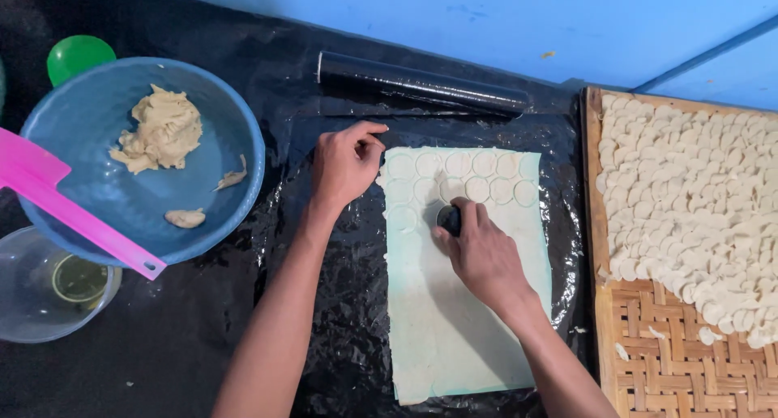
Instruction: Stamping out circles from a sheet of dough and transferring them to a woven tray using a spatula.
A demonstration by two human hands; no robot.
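Observation:
A thin rolled sheet of pale dough (462, 321) lies on black plastic in the middle of the view. Its far end carries several round cut marks (478, 175). My right hand (482, 252) is closed over a small dark round cutter (450, 218) pressed onto the sheet just below those circles. My left hand (347, 162) rests with curled fingers on the plastic at the sheet's upper left corner, touching its edge and holding nothing.
A blue bowl (105, 199) at left holds a dough lump (162, 130) and a pink spatula (73, 215). A clear bowl (32, 304) and green cup (77, 55) stand nearby. A black rolling pin (421, 84) lies behind. A woven tray (673, 353) of cut discs (697, 199) sits right.

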